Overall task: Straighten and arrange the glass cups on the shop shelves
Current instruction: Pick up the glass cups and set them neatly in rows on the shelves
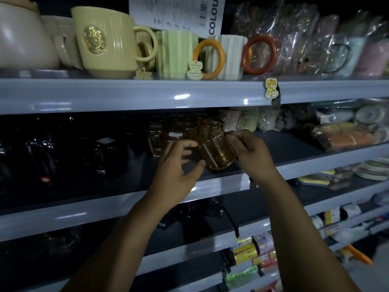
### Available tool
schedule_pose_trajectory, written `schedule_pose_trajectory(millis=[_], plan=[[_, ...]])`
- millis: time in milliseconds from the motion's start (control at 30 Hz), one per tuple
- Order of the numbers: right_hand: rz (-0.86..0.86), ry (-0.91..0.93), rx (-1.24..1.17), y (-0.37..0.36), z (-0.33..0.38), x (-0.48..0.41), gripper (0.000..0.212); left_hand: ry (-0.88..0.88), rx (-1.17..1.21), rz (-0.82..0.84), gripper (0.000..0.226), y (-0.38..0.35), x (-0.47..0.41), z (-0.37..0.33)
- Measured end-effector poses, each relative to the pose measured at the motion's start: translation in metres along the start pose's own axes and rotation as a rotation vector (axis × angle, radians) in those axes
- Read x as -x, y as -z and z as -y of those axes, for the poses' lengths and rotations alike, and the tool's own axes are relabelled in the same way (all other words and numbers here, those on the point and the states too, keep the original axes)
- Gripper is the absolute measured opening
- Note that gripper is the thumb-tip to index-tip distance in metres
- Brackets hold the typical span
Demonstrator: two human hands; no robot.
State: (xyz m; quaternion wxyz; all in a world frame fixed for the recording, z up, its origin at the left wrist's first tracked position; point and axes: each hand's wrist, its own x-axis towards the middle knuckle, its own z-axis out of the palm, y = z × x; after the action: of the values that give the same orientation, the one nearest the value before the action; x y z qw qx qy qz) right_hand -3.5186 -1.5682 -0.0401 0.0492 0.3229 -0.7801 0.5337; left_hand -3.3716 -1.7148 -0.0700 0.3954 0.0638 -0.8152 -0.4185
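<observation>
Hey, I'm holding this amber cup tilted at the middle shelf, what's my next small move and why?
Probably tip the amber cup upright and set it beside the other amber cups. It leans, your right hand pinching its handle, while the others stand just behind on the left. Your open left hand is close enough to steady it.

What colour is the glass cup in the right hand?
Amber, see-through; the cup shows best in the head view.
</observation>
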Motion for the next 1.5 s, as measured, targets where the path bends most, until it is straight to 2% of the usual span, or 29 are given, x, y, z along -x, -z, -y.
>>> schedule_pose_trajectory(millis=[133,200,367,467,567,667,767,933,1000,1067,1200,1267,1367,1433,1500], plan=[[0.079,0.101,-0.136,0.026,0.021,0.013,0.023,0.085,0.116,0.102,0.085,-0.005,-0.008,-0.014],[0.146,0.14,-0.158,0.035,0.033,0.02,0.025,0.147,0.196,0.187,0.095,-0.006,-0.013,-0.026],[0.15,0.113,-0.22,0.046,0.035,0.022,0.015,0.272,0.38,0.207,0.083,-0.007,-0.018,-0.046],[-0.004,0.039,-0.317,0.042,0.028,0.029,0.011,0.42,0.513,0.136,0.084,-0.016,-0.013,-0.045],[-0.132,-0.003,-0.368,0.032,0.021,0.047,0.022,0.501,0.719,0.06,0.074,-0.026,-0.01,-0.044],[-0.06,-0.021,-0.376,0.016,0.019,0.067,0.043,0.53,0.93,0.004,0.066,-0.035,-0.008,-0.05],[-0.032,0.012,-0.397,-0.002,0.023,0.077,0.049,0.573,1.03,0.019,0.057,-0.044,-0.006,-0.057],[-0.162,0.054,-0.515,-0.014,0.034,0.074,0.044,0.494,0.857,0.102,0.059,-0.055,0.0,-0.056],[-0.199,0.024,-0.59,-0.008,0.035,0.07,0.047,0.494,0.674,0.132,0.073,-0.047,-0.002,-0.054],[-0.214,-0.01,-0.601,0.0,0.033,0.064,0.049,0.512,0.449,0.059,0.083,-0.031,-0.006,-0.046],[-0.202,-0.05,-0.487,0.015,0.02,0.046,0.05,0.218,0.202,-0.172,0.027,0.008,-0.008,-0.029],[-0.176,-0.035,-0.405,0.017,0.015,0.036,0.054,0.13,-0.016,-0.255,0.018,0.023,-0.011,-0.01],[-0.108,-0.013,-0.339,0.009,0.005,0.021,0.069,0.161,-0.295,-0.235,0.03,0.033,-0.016,0.018],[-0.057,-0.003,-0.3,0.003,-0.002,0.011,0.082,0.193,-0.333,-0.219,0.037,0.034,-0.018,0.029],[0.0,0.018,-0.251,-0.002,-0.006,0.002,0.085,0.215,-0.329,-0.201,0.048,0.034,-0.02,0.037]])
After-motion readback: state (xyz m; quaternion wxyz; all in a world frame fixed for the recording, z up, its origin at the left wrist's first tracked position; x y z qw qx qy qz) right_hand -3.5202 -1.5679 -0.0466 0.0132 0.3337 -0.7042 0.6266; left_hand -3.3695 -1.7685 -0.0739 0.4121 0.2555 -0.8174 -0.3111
